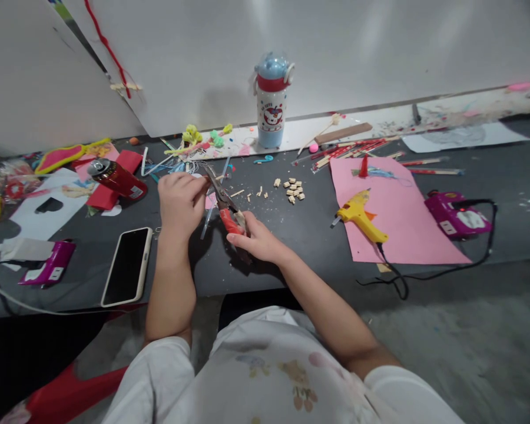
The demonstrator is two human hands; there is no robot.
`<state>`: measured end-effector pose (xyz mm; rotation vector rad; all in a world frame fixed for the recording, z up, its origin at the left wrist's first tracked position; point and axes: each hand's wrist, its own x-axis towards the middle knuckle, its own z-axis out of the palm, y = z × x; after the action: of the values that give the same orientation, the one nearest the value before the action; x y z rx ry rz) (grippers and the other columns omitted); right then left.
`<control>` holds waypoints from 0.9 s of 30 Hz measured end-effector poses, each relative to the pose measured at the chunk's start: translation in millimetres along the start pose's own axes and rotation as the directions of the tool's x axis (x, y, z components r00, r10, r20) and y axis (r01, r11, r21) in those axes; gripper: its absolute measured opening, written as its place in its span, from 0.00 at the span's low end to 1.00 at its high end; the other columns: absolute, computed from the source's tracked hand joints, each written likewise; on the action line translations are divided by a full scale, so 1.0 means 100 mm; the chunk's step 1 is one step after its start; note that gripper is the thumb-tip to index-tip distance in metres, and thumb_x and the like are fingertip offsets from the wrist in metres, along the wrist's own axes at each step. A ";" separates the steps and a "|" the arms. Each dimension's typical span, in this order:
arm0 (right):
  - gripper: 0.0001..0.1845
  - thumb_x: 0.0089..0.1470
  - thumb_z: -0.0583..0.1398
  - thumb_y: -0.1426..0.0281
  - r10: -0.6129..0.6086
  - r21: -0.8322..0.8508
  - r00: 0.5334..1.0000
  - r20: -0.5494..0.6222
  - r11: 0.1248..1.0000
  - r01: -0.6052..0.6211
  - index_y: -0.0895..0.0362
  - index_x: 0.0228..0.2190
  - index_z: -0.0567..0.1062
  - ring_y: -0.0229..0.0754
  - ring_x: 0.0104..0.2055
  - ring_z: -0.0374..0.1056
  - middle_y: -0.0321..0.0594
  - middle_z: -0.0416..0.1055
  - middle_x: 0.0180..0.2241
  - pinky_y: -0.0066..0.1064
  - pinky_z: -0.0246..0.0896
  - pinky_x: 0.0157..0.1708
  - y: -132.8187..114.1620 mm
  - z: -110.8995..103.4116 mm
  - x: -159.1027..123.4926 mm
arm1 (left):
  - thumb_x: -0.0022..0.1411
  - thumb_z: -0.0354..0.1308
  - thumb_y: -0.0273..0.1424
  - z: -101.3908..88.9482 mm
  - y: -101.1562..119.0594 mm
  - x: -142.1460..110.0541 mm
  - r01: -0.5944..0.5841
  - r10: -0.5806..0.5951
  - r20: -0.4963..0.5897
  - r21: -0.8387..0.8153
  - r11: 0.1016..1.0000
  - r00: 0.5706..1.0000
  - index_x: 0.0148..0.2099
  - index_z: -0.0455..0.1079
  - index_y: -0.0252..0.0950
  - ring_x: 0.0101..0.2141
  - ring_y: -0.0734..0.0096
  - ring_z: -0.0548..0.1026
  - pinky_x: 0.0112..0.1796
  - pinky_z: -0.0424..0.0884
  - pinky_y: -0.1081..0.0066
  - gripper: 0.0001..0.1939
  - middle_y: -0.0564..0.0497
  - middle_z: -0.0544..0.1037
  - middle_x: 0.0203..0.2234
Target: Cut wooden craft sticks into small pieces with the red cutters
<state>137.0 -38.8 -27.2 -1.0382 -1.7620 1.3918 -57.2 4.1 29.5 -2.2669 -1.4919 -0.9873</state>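
My right hand grips the red handles of a pair of pliers whose metal jaws point up and left across the dark table. My left hand is closed, fingers pinched at the jaws on something thin I cannot make out. Small cut wooden bits lie scattered just right of the pliers.
A phone lies left of my arm, a red can beyond it. A yellow glue gun rests on pink paper. A water bottle stands by the wall. Sticks, purple devices and craft scraps surround.
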 end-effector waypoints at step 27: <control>0.49 0.42 0.65 0.60 0.092 0.112 0.987 -0.131 0.991 -0.078 0.55 0.62 0.53 0.51 0.52 0.68 0.46 0.69 0.51 0.45 0.61 0.52 0.06 -0.02 0.10 | 0.46 0.69 0.43 0.20 0.29 -0.03 0.502 0.100 0.621 -0.708 0.497 0.777 0.50 0.70 0.35 0.41 0.59 0.78 0.45 0.74 0.61 0.31 0.41 0.78 0.43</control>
<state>134.6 -28.6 -32.1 -1.1338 -1.5446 1.4158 -24.4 0.5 17.0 -3.4438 -1.8132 -1.4007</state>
